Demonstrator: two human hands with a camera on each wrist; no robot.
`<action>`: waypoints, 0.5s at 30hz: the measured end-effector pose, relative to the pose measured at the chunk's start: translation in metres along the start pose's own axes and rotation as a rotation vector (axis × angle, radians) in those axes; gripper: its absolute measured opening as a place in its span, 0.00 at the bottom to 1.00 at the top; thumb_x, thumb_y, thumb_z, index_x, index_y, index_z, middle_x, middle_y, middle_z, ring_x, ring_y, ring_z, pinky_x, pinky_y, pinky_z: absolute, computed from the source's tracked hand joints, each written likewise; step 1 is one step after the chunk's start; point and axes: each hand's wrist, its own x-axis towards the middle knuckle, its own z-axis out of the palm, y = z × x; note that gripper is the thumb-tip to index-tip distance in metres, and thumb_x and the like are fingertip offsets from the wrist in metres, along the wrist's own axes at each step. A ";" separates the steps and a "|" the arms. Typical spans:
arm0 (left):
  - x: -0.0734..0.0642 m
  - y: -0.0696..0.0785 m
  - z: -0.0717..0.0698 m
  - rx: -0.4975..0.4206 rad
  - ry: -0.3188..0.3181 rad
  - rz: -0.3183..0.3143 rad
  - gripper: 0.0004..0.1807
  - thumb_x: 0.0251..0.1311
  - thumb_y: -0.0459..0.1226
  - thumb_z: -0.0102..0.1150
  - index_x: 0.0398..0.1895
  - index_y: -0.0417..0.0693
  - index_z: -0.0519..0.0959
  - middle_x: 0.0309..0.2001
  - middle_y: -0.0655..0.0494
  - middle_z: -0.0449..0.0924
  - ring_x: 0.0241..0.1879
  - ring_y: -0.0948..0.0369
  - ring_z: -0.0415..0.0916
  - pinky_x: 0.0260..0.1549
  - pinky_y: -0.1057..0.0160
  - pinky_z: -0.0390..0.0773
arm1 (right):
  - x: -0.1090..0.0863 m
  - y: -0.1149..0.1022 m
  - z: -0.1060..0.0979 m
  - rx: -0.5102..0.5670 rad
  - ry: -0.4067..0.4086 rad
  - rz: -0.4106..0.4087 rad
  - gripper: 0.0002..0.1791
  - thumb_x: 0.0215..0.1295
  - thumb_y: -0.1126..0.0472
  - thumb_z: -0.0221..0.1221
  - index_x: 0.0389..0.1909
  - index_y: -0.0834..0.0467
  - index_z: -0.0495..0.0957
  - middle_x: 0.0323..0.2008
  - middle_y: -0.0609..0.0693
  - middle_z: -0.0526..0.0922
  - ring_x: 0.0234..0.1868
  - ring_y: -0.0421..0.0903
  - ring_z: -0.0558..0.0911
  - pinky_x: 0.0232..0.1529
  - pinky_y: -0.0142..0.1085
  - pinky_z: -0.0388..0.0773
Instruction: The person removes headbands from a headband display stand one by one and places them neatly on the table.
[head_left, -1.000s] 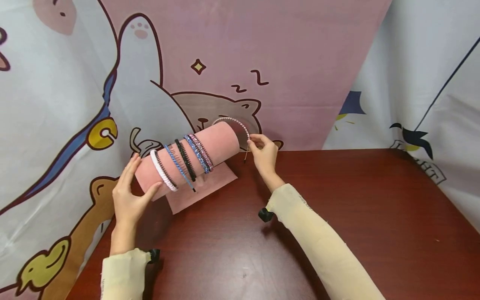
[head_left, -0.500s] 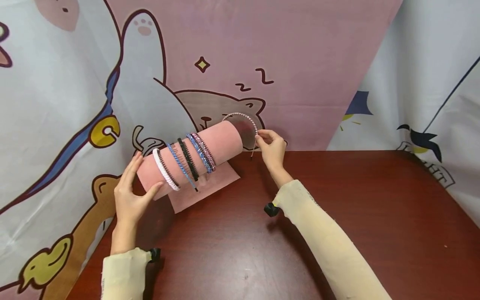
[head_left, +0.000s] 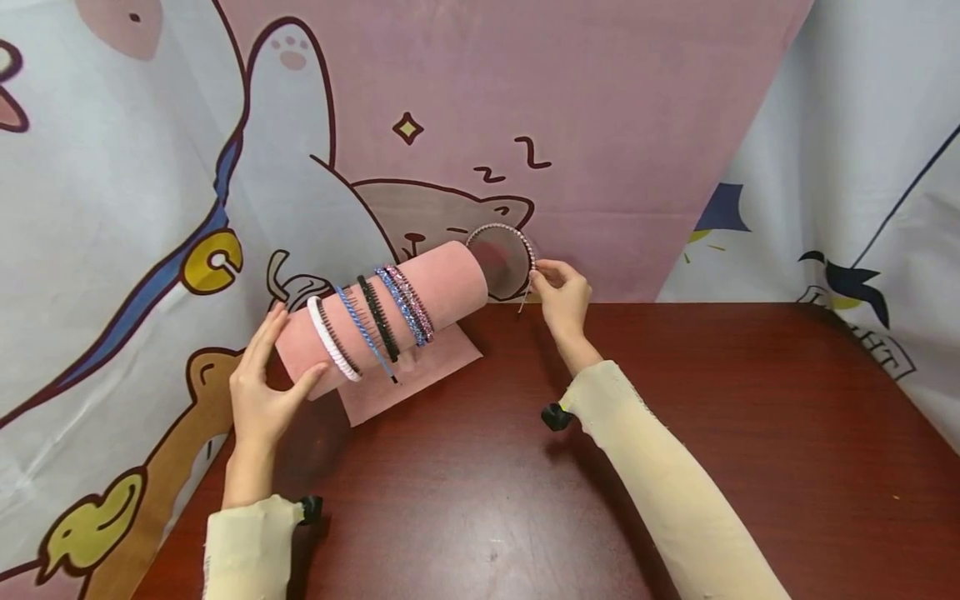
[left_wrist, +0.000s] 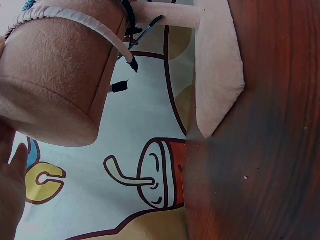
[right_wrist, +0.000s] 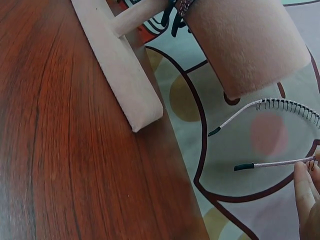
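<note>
A pink plush headband stand (head_left: 453, 283), a horizontal roll on a post, stands on the table. My left hand (head_left: 258, 396) holds its left end, thumb in front and fingers over the far side. My right hand (head_left: 562, 296) pinches one leg of a thin, pale pink toothed headband (right_wrist: 285, 163), held up beside the roll's right end. Its arch overlaps that end in the head view, while the right wrist view shows its dark tips apart from the roll. Around the roll sit a white headband (head_left: 327, 342), a blue striped one, a black one, and glittery blue and pink ones (head_left: 412, 302).
The stand's flat pink base (head_left: 375, 400) rests on the dark red wooden table (head_left: 465, 500). Behind it, close to the roll, hangs a printed cartoon cloth (head_left: 615, 150). Each sleeve end carries a small black device (head_left: 556, 416).
My right hand has moved rightward with the pale pink headband, drawing it away from the roll's end. The left hand keeps its hold, and the view has shifted slightly.
</note>
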 end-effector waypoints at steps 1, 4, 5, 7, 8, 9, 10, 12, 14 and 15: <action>0.000 0.000 0.000 -0.004 0.002 0.002 0.45 0.41 0.41 0.81 0.68 0.57 0.74 0.70 0.51 0.72 0.71 0.61 0.68 0.70 0.72 0.62 | 0.000 -0.001 -0.002 0.004 -0.003 0.005 0.12 0.62 0.69 0.64 0.46 0.70 0.84 0.43 0.68 0.87 0.29 0.30 0.82 0.35 0.29 0.85; 0.000 0.001 0.002 -0.016 0.015 0.007 0.44 0.40 0.41 0.81 0.68 0.57 0.75 0.69 0.53 0.73 0.71 0.60 0.68 0.70 0.71 0.62 | -0.002 -0.006 -0.009 0.014 -0.018 0.014 0.13 0.62 0.72 0.63 0.46 0.73 0.83 0.44 0.70 0.86 0.29 0.32 0.82 0.34 0.27 0.84; 0.000 0.001 0.002 -0.016 0.015 0.009 0.44 0.41 0.41 0.81 0.68 0.57 0.75 0.69 0.55 0.73 0.71 0.60 0.68 0.70 0.71 0.62 | -0.003 -0.008 -0.011 0.015 -0.022 0.015 0.13 0.62 0.73 0.63 0.46 0.74 0.82 0.44 0.71 0.86 0.29 0.32 0.82 0.34 0.28 0.84; 0.000 0.001 0.002 -0.021 0.017 0.011 0.44 0.41 0.42 0.81 0.68 0.57 0.75 0.69 0.56 0.73 0.71 0.60 0.68 0.70 0.71 0.62 | -0.005 -0.013 -0.014 0.016 -0.026 0.020 0.13 0.61 0.74 0.62 0.46 0.75 0.82 0.44 0.72 0.85 0.28 0.32 0.82 0.35 0.29 0.85; 0.000 0.001 0.002 -0.022 0.017 0.012 0.44 0.41 0.42 0.81 0.68 0.57 0.75 0.69 0.56 0.73 0.71 0.60 0.68 0.70 0.71 0.62 | -0.005 -0.014 -0.015 0.015 -0.025 0.021 0.13 0.61 0.74 0.62 0.46 0.76 0.82 0.44 0.72 0.85 0.28 0.32 0.83 0.35 0.31 0.85; 0.000 0.001 0.002 -0.022 0.016 0.012 0.44 0.42 0.42 0.81 0.68 0.57 0.75 0.69 0.56 0.73 0.71 0.60 0.68 0.70 0.71 0.62 | -0.005 -0.012 -0.016 0.013 -0.022 0.022 0.13 0.61 0.74 0.62 0.46 0.75 0.82 0.43 0.71 0.85 0.27 0.31 0.83 0.35 0.32 0.85; 0.000 0.000 0.002 -0.023 0.016 0.013 0.43 0.42 0.42 0.81 0.68 0.57 0.75 0.69 0.56 0.73 0.71 0.60 0.68 0.70 0.71 0.62 | -0.004 -0.010 -0.017 0.010 -0.017 0.023 0.12 0.61 0.73 0.62 0.46 0.75 0.82 0.43 0.71 0.86 0.27 0.31 0.83 0.36 0.33 0.85; 0.000 0.000 0.002 -0.027 0.017 0.015 0.43 0.42 0.42 0.81 0.68 0.56 0.75 0.69 0.55 0.73 0.71 0.60 0.68 0.70 0.71 0.63 | -0.002 -0.003 -0.019 -0.002 -0.007 0.023 0.12 0.62 0.71 0.63 0.45 0.72 0.83 0.43 0.69 0.86 0.27 0.34 0.85 0.35 0.32 0.85; 0.000 0.000 0.002 -0.028 0.017 0.015 0.43 0.42 0.43 0.81 0.67 0.56 0.75 0.69 0.54 0.73 0.71 0.60 0.68 0.70 0.71 0.62 | 0.000 0.005 -0.021 -0.016 0.003 0.021 0.11 0.62 0.70 0.64 0.45 0.70 0.84 0.42 0.68 0.87 0.29 0.39 0.87 0.34 0.31 0.85; 0.000 0.000 0.002 -0.028 0.017 0.016 0.43 0.42 0.43 0.80 0.67 0.56 0.75 0.69 0.54 0.73 0.71 0.60 0.68 0.70 0.71 0.62 | 0.001 0.009 -0.022 -0.027 0.007 0.020 0.11 0.62 0.69 0.64 0.44 0.69 0.85 0.41 0.67 0.87 0.30 0.40 0.88 0.33 0.29 0.85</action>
